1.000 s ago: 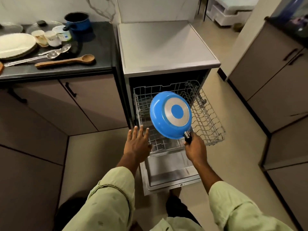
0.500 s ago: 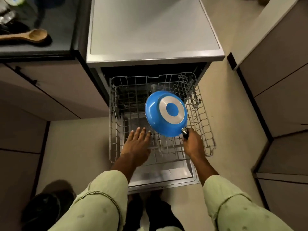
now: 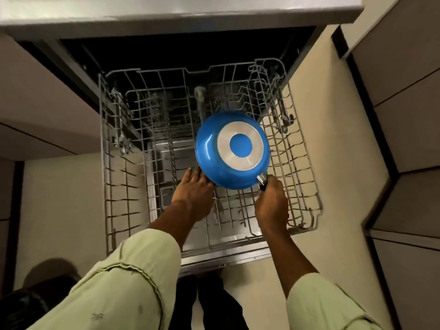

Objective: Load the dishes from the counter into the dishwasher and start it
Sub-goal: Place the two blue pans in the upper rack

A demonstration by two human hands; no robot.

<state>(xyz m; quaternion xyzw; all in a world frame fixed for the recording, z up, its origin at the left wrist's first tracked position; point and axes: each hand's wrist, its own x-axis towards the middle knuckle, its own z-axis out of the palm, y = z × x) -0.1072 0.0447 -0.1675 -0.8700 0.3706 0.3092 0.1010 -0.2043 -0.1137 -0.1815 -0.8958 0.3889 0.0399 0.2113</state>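
Head view, entries left to right, positions taken from the pulled-out wire rack (image 3: pixel 108 186) of the dishwasher (image 3: pixel 166 13).

Left hand (image 3: pixel 192 190): your forearm comes up over the rack's front edge in a pale green sleeve (image 3: pixel 133 270), with the wrist over the rack's middle. The back of the hand faces the camera. Fingers are straight and close together and grip nothing. Their tips reach the lower-left rim of the pan (image 3: pixel 209 153), and some are hidden behind it. Contact looks likely, but you cannot confirm it from this angle.

Pan: held over the right-centre of the rack, above its tines. It is turned underside to the camera and tilted, with the handle (image 3: pixel 262 181) pointing toward the rack's front-right. The shell is glossy blue, and the base carries a silver ring round a blue centre disc. A metal collar joins the bowl to a black grip. You cannot tell whether the far rim touches the wires.

Right hand (image 3: pixel 271 202): your forearm enters over the rack's front-right corner with the wrist bent slightly inward. Fingers and thumb are curled tight round the handle just behind the collar, and this hand carries the pan.

Below the rack's front edge, the lowered door (image 3: pixel 226 259) shows as a steel strip.
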